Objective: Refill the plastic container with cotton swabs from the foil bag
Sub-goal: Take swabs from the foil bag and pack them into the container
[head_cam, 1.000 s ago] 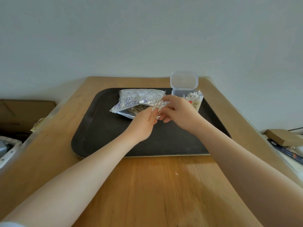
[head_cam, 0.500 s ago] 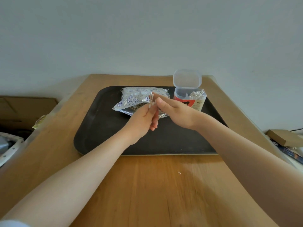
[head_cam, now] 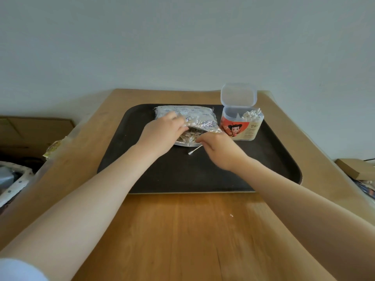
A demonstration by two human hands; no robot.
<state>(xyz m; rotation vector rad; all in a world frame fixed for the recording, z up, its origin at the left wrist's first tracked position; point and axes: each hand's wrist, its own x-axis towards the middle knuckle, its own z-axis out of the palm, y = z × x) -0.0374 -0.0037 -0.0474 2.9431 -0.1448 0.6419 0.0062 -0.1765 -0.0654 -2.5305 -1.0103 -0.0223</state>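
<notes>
The silver foil bag (head_cam: 188,115) lies at the back of the black tray (head_cam: 182,175), its mouth facing me with cotton swabs (head_cam: 187,136) showing inside. My left hand (head_cam: 162,132) grips the bag's upper flap and holds the mouth open. The curled fingertips of my right hand (head_cam: 220,148) are at the mouth's lower lip; what they pinch is hidden. One loose swab (head_cam: 194,150) lies on the tray just below that hand. The clear plastic container (head_cam: 241,126) stands right of the bag, hinged lid (head_cam: 237,94) up, a bunch of swabs (head_cam: 251,115) in its right side.
The tray sits on a wooden table (head_cam: 182,230) against a pale wall. A cardboard box (head_cam: 30,130) and a yellow packet (head_cam: 53,148) are off the left edge; a brown box (head_cam: 357,168) is at the right.
Both hands were together in front of the bag holding up a few swabs. Now the left hand has gone to the bag's flap, the right has dropped low, and a swab lies on the tray.
</notes>
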